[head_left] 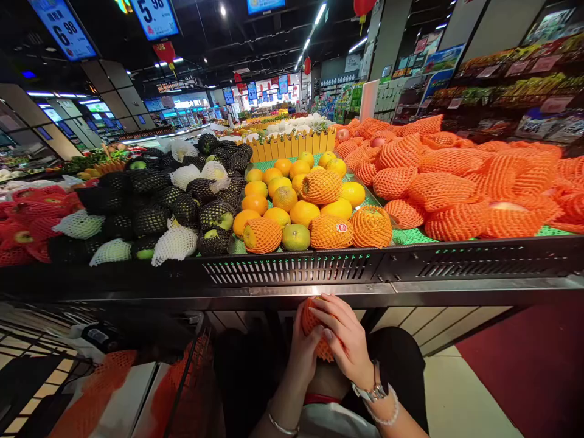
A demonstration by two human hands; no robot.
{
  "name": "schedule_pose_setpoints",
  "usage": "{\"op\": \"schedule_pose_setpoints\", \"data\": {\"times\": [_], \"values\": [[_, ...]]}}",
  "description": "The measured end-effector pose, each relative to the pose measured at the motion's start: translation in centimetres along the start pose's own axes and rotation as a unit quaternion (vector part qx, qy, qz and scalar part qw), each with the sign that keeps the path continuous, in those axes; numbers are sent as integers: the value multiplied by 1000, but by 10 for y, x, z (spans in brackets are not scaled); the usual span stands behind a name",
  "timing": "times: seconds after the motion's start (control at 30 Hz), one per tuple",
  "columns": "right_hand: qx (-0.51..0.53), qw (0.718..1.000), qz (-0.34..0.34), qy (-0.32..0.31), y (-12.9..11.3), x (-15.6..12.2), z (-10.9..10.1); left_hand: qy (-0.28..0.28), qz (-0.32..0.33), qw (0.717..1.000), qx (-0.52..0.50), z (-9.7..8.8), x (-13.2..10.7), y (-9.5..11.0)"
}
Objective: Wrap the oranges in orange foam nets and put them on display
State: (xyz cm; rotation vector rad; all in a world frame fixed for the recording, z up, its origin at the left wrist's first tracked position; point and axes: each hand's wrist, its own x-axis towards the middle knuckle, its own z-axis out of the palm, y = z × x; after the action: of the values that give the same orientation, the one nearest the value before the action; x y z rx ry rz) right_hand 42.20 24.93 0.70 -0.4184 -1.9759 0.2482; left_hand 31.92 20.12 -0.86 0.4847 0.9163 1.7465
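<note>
Low in front of my lap, both hands are wrapped around a round fruit in an orange foam net (310, 319). My left hand (301, 350) closes on its left side, with the thumb across the front. Over its right side and top lie the bent fingers of my right hand (342, 337). Most of the fruit is hidden by fingers and net, so its kind is hard to make out. Just beyond, in the display tray, are loose oranges (284, 199), several of them in orange foam nets, and one greenish orange (296, 237) at the front.
A steel-edged black tray rim (292, 271) runs across in front of me. Black-netted fruit (152, 222) is heaped left of the oranges, orange-netted fruit (442, 182) right. At lower left stands a wire cart (194, 359) with orange foam nets (109, 371) and white boxes.
</note>
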Motion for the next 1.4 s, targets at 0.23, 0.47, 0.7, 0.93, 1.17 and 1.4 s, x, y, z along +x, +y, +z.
{"op": "schedule_pose_setpoints", "data": {"times": [0.23, 0.47, 0.7, 0.93, 1.17, 1.4], "values": [[22, 1000, 16, 13, -2, -2, 8, 32, 7, 999, 17, -5, 2, -4], [270, 929, 245, -66, 11, -3, -9, -52, 94, 992, 59, -6, -1, 10], [482, 798, 278, -230, 22, 3, -34, -159, 147, 926, 310, -11, -13, 33], [478, 815, 258, -199, 8, 38, -21, -130, 166, 945, 249, -11, -13, 48], [403, 873, 235, -137, 4, 89, -49, -89, 220, 919, 314, -50, -15, 111], [-73, 997, 7, -16, 31, 261, -68, 185, 168, 764, 595, -169, -36, 154]]}}
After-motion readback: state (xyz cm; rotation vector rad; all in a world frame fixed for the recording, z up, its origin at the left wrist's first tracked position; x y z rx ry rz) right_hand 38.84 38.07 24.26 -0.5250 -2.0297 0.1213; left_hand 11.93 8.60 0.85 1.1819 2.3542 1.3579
